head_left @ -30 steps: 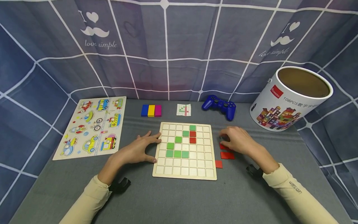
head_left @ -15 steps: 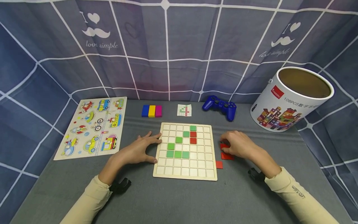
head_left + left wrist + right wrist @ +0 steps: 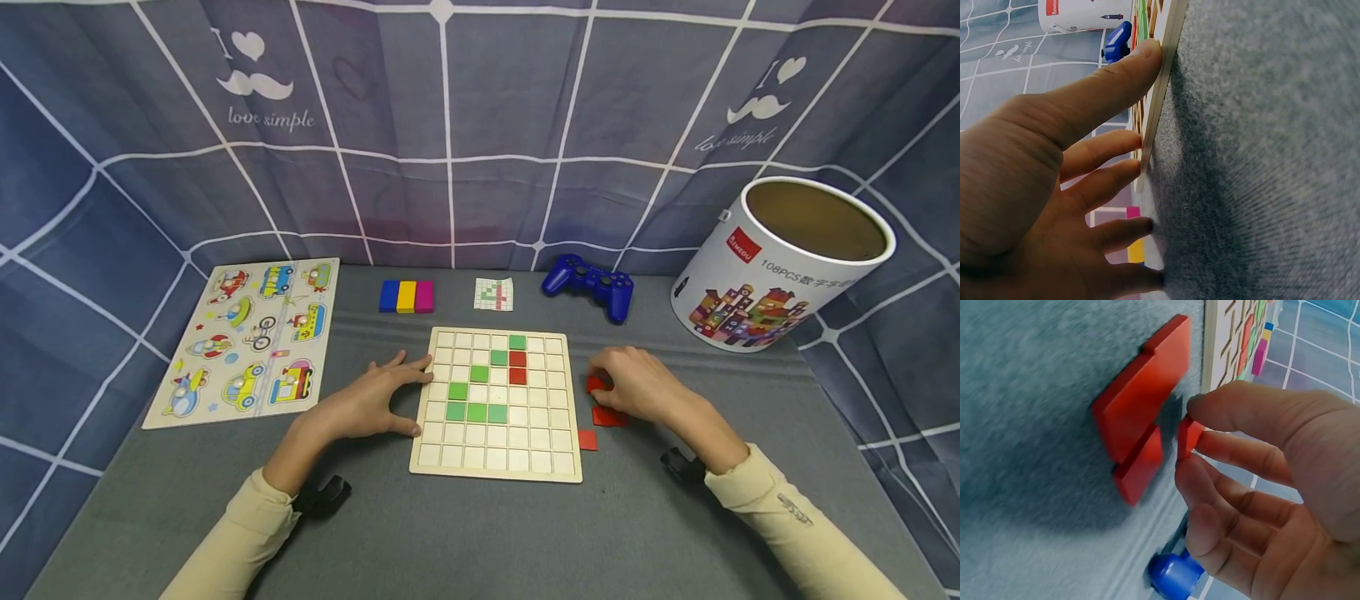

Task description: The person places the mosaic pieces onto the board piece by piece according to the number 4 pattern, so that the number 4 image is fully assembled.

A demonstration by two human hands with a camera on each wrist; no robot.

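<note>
A pale wooden grid board [image 3: 442, 457] lies flat on the table, with several green tiles [image 3: 476, 412] and two red tiles [image 3: 517, 359] in its squares. My left hand [image 3: 367, 402] rests at the board's left edge. In the left wrist view, the thumb [image 3: 1110, 84] and two fingers touch the edge, spread and fairly straight. To the right of the board, my right hand [image 3: 637, 385] pinches a small red tile [image 3: 1189, 437] between thumb and fingertips, raised off the cloth. Below it lie loose red tiles [image 3: 1141, 394], partly hidden by the hand in the head view.
Behind the board are blue, yellow and magenta blocks [image 3: 407, 297], a small pattern card [image 3: 492, 294] and a blue game controller [image 3: 588, 287]. A picture puzzle board [image 3: 247, 342] lies at left. The white tub [image 3: 772, 275] stands at back right, before a curtain.
My right hand came down slightly over the red tiles and now pinches one, shifting a little left toward the board. My left hand stays in place.
</note>
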